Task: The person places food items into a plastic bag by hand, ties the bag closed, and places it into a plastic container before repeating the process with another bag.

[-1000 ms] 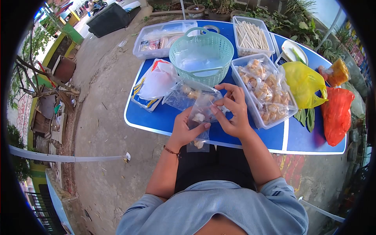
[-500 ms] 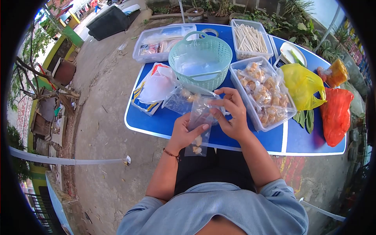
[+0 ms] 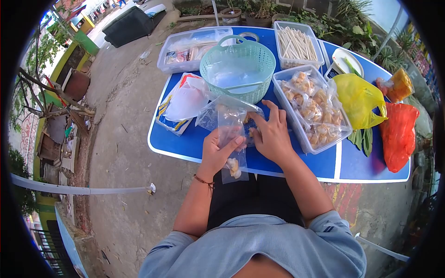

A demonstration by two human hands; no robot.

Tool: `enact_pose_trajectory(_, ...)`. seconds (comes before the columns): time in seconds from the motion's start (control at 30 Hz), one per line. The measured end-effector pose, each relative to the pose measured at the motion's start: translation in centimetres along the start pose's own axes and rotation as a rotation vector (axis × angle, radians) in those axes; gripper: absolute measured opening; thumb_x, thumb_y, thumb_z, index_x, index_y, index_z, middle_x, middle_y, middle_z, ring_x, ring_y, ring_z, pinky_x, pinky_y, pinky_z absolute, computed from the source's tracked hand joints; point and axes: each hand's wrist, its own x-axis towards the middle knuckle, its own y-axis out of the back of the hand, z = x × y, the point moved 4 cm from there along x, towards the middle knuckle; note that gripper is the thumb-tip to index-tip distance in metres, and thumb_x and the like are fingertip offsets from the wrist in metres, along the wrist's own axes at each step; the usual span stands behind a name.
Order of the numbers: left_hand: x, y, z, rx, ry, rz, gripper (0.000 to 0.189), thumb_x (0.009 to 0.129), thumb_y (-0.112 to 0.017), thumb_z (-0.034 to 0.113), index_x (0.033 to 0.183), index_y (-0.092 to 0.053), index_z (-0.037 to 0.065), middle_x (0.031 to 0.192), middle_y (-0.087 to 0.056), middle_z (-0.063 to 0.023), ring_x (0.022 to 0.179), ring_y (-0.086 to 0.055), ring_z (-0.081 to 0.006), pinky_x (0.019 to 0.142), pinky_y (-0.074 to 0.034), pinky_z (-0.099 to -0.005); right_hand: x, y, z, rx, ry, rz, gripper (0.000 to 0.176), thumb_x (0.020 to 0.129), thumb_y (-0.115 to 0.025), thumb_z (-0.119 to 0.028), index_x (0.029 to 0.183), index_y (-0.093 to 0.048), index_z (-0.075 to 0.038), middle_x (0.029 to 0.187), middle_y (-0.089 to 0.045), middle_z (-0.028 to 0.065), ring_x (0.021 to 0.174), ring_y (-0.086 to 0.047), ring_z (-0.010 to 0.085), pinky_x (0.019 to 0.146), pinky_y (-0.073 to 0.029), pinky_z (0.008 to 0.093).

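Note:
My left hand [image 3: 219,147] is closed around a narrow clear plastic bag [image 3: 227,173]. A few pale, light-brown food pieces [image 3: 233,167] lie in its bottom, hanging below the hand at the table's front edge. My right hand [image 3: 273,134] reaches to a larger clear bag [image 3: 207,116] on the table, just behind the small one. Its thumb and index finger are apart, beside brownish pieces in that bag; the plastic partly hides the fingertips. Right of that hand stands a clear tub [image 3: 320,148] full of filled small bags [image 3: 309,111].
On the blue table [image 3: 185,147] are a mint-green basket [image 3: 252,95], a tub of sticks [image 3: 296,44], a lidless-looking tub of packets [image 3: 178,67], a white plastic bundle [image 3: 185,104], a yellow bag [image 3: 354,102], a red bag [image 3: 397,139] and a white plate [image 3: 345,58].
My right hand has left the mouth of the small bag and lowered to the larger bag's contents. The small bag has shifted slightly left, and pieces sit at its bottom.

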Motion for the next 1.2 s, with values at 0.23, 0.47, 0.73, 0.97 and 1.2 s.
enact_pose_trajectory(0.23, 0.0, 0.0, -0.2, 0.001, -0.003, 0.012, 0.032, 0.09, -0.072, 0.008, 0.118, -0.061, -0.004, 0.094, -0.072, -0.0101, 0.08, -0.07, -0.0139, 0.072, -0.056, -0.0248, 0.2, 0.3, 0.0, -0.012, -0.011, 0.014, 0.04, 0.072, -0.076, -0.011, 0.112, -0.068, -0.011, 0.137, -0.043, 0.0208, 0.112, -0.045, 0.0405, 0.098, -0.041, 0.0465)
enact_pose_trajectory(0.47, -0.1, -0.3, 0.0, 0.019, -0.012, -0.003, 0.032, 0.09, -0.072, 0.007, 0.118, -0.061, -0.004, 0.094, -0.071, -0.008, 0.079, -0.069, -0.0128, 0.07, -0.055, -0.0238, 0.0, 0.0, 0.0, -0.022, 0.014, 0.018, 0.025, 0.07, -0.077, -0.011, 0.094, -0.071, -0.009, 0.135, -0.047, 0.0171, 0.11, -0.046, 0.0378, 0.097, -0.042, 0.0446)
enact_pose_trajectory(0.73, 0.0, -0.1, -0.5, 0.022, -0.017, 0.013, 0.03, 0.091, -0.07, 0.006, 0.118, -0.063, -0.004, 0.1, -0.071, -0.009, 0.084, -0.069, -0.0131, 0.073, -0.056, -0.0246, 0.5, 2.1, -0.4, 0.188, -0.008, 0.208, 0.021, 0.069, -0.074, -0.006, 0.09, -0.069, -0.004, 0.122, -0.057, 0.0146, 0.098, -0.051, 0.0331, 0.087, -0.044, 0.0415)
enact_pose_trajectory(0.97, 0.0, -0.2, -0.2, 0.102, -0.011, -0.001, 0.023, 0.092, -0.067, 0.003, 0.114, -0.064, -0.005, 0.102, -0.072, -0.0109, 0.089, -0.07, -0.0146, 0.08, -0.057, -0.0269, 0.5, 2.5, 0.5, 0.436, -0.058, 0.347, 0.021, 0.077, -0.071, -0.004, 0.097, -0.066, -0.001, 0.101, -0.065, 0.0103, 0.083, -0.054, 0.0244, 0.075, -0.045, 0.0341)
enact_pose_trajectory(1.2, -0.1, -0.7, 0.2, 0.068, 0.012, 0.0, 0.025, 0.091, -0.068, 0.0, 0.114, -0.062, -0.006, 0.101, -0.071, -0.0106, 0.09, -0.069, -0.014, 0.082, -0.059, -0.0279, 0.5, 2.9, 0.1, 0.478, -0.023, 0.357, 0.025, 0.078, -0.073, -0.002, 0.101, -0.067, -0.003, 0.099, -0.069, 0.0079, 0.081, -0.056, 0.0217, 0.069, -0.046, 0.0312)
